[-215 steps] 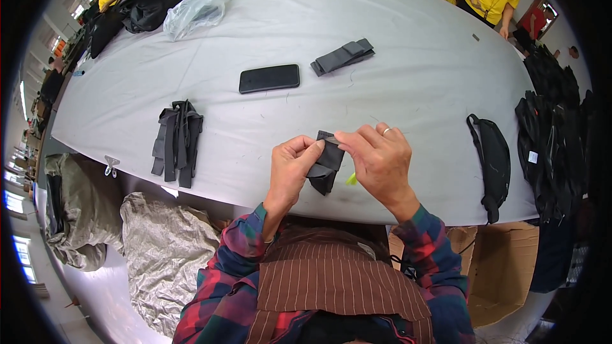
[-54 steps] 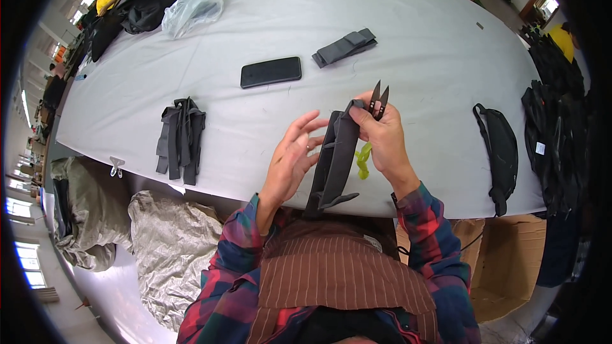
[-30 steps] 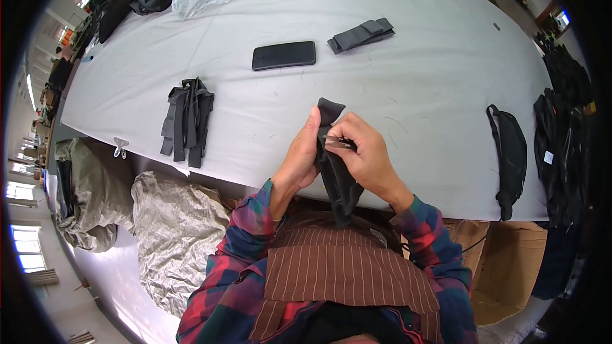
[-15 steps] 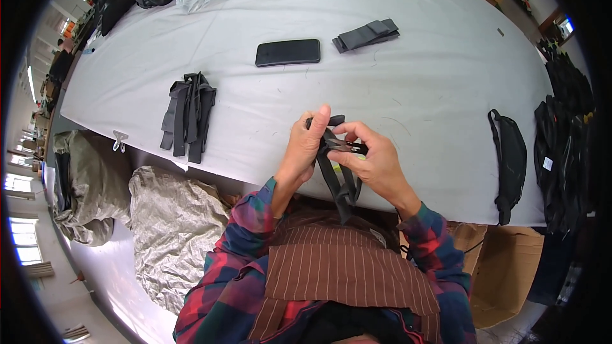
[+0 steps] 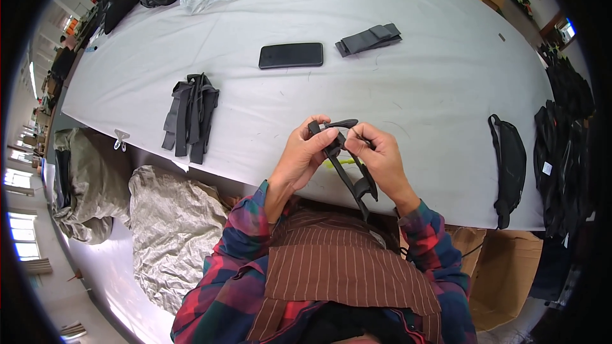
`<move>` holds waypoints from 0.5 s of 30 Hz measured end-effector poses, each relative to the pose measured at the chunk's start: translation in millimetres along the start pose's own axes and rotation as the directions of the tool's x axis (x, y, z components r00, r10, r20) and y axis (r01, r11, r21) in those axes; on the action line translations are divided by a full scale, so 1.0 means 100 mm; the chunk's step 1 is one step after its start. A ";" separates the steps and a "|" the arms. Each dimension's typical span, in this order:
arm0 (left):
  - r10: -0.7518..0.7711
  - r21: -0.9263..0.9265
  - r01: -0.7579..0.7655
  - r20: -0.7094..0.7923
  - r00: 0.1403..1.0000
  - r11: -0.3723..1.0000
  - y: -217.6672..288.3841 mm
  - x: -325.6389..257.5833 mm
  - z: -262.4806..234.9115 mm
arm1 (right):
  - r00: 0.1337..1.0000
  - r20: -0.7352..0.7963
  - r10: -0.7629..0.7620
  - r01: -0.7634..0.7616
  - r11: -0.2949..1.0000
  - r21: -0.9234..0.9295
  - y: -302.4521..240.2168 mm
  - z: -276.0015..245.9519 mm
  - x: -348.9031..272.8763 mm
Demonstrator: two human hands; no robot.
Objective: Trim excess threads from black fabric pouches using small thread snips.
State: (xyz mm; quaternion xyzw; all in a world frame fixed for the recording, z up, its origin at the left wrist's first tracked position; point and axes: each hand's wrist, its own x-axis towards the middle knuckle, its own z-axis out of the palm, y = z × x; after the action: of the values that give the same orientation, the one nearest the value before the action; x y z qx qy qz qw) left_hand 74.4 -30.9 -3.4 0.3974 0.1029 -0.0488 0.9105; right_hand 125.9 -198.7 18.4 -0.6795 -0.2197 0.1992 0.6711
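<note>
Both of my hands hold a black webbing strap (image 5: 352, 178) just above the near edge of the white table (image 5: 408, 83). My left hand (image 5: 305, 156) pinches its upper end, which curls over in a loop. My right hand (image 5: 381, 156) grips the same strap from the right side. The strap's lower end, with a black buckle, hangs down toward my brown striped apron. Something small and yellow-green (image 5: 338, 162) lies on the table under my hands.
A pile of black straps (image 5: 190, 116) lies at the left. A black phone (image 5: 291, 55) and a folded grey strap (image 5: 368, 39) lie farther back. A black waist bag (image 5: 509, 164) rests at the right, with more black bags (image 5: 567, 127) beyond. Grey sacks (image 5: 162, 229) sit on the floor.
Earlier my right hand held small snips beside the raised strap. Since then the strap has come down to the table edge, and both hands now pinch its looped upper end.
</note>
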 end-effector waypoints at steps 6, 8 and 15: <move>0.014 -0.058 -0.015 -0.020 1.000 0.998 0.05 0.01 -0.03 | 0.997 -0.022 -0.068 0.068 0.998 0.003 -0.04 -0.05 -0.05; 0.013 -0.072 -0.013 -0.001 1.000 0.997 0.07 0.01 -0.05 | 0.997 -0.027 -0.078 0.077 0.997 -0.003 -0.03 -0.07 -0.07; -0.041 -0.072 0.042 0.027 0.999 0.997 0.07 0.01 -0.03 | 0.998 -0.014 -0.057 0.056 0.997 -0.051 0.06 -0.01 -0.07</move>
State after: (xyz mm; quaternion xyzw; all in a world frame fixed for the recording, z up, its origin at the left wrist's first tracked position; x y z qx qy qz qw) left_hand 76.0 -24.2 -0.8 0.3613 0.1014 -0.0689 0.9243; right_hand 121.5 -203.5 12.0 -0.6913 -0.2385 0.1693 0.6608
